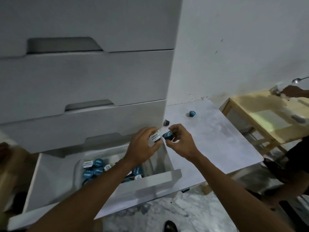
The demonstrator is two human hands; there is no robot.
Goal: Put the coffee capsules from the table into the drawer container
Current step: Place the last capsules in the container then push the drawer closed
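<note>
My left hand (142, 144) holds a white-lidded coffee capsule (155, 136) above the open bottom drawer (150, 183). My right hand (179, 141) pinches a blue-lidded capsule (167, 136) just beside it, over the drawer's right edge. Inside the drawer a pale container (77, 171) holds several blue and white capsules (93, 168). On the low grey table (217, 141) a blue capsule (192, 113) lies at the far side and a dark capsule (166, 122) lies next to the drawer unit.
A tall white drawer unit (83, 81) with shut upper drawers stands at the left. A wooden shelf table (260, 114) stands at the right, where another person's hand (291, 91) and a spoon (296, 80) show. A white wall is behind.
</note>
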